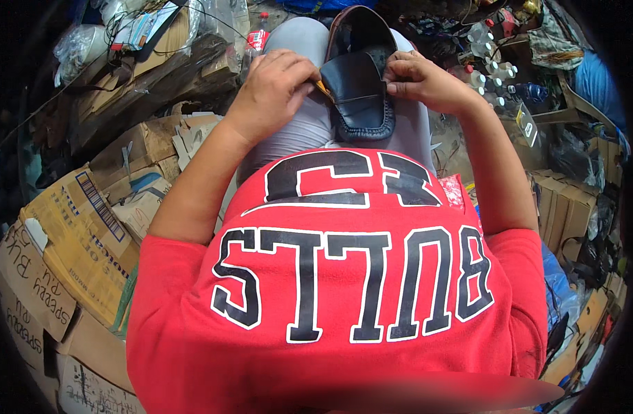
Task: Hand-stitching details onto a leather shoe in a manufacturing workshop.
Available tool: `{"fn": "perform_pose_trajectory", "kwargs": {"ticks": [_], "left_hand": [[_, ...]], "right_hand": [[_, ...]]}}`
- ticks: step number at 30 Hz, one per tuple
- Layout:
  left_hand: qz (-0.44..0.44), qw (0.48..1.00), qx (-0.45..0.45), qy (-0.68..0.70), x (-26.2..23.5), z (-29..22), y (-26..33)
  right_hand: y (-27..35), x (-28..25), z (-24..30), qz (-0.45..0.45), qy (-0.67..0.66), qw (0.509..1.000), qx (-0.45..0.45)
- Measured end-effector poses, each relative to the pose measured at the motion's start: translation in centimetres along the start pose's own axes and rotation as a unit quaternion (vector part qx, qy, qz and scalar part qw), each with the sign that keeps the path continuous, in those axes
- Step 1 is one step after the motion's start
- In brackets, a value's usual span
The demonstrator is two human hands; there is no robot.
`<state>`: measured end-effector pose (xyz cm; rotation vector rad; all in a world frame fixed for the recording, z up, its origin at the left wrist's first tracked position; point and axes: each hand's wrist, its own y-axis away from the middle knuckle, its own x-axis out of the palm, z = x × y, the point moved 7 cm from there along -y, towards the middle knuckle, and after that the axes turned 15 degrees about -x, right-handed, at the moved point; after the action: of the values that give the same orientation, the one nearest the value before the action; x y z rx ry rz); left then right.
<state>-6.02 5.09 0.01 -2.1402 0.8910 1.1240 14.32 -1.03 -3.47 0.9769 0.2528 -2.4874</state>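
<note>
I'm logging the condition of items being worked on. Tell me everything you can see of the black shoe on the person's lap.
The black shoe is a slip-on loafer of smooth, leather-like material, with stitched moccasin seams around the toe and a strap across the vamp. Its brown-lined opening points away from the person, toe toward the body. It lies upright on the grey-trousered lap. The left hand presses its left edge; the right hand pinches its right edge.

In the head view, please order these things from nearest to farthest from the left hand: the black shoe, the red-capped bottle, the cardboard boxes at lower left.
From the left hand:
1. Black shoe, touching it, on the lap.
2. Red-capped bottle, just beyond the hand, farther from the person.
3. Cardboard boxes, far off at the person's lower left.
</note>
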Motion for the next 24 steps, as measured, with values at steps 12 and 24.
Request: {"fn": "perform_pose_trajectory", "kwargs": {"ticks": [12, 24], "left_hand": [[0.091, 0.963, -0.114, 0.226, -2.1, 2.4, 1.5], [0.13, 0.751, 0.065, 0.644, -21.6, 0.5, 3.6]], "right_hand": [[0.8, 0.6, 0.2, -0.015, 0.146, 0.989, 0.025], [-0.4, 1.8, 0.0, -0.006, 0.16, 0.986, 0.046]]}}
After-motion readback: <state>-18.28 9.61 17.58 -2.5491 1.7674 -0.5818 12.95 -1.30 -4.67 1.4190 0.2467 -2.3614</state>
